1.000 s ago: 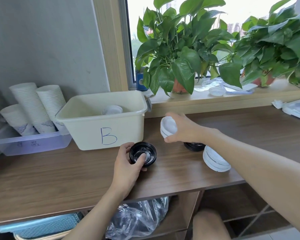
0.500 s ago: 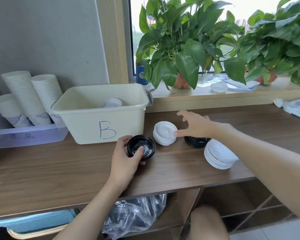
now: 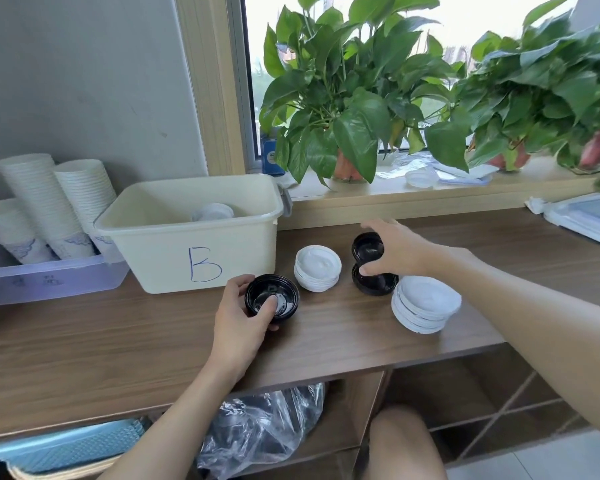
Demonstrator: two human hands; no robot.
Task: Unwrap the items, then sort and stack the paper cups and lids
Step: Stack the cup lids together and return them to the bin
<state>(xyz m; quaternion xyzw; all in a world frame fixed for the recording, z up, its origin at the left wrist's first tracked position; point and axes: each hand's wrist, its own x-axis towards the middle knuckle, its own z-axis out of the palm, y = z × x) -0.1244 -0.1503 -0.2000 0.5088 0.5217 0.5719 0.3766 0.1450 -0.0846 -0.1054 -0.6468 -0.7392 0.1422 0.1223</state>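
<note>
Lifting black lid (image 3: 368,247) | right hand (image 3: 400,252) pinches it, white stack (image 3: 317,268) just released | left hand (image 3: 239,317) grips black pile (image 3: 284,292) | colour-sorting underway

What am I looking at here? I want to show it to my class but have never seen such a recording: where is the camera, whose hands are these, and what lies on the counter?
No machine here: a person wears a camera on the head, looking down at their own hands. The left hand grips a black lid on the wooden counter. The right hand pinches a second black lid, tilted above a black lid stack. A white lid stack lies between the hands, a larger white lid stack by the right arm. Behind stand a cream bin marked B and stacked paper cups in a clear tray.
</note>
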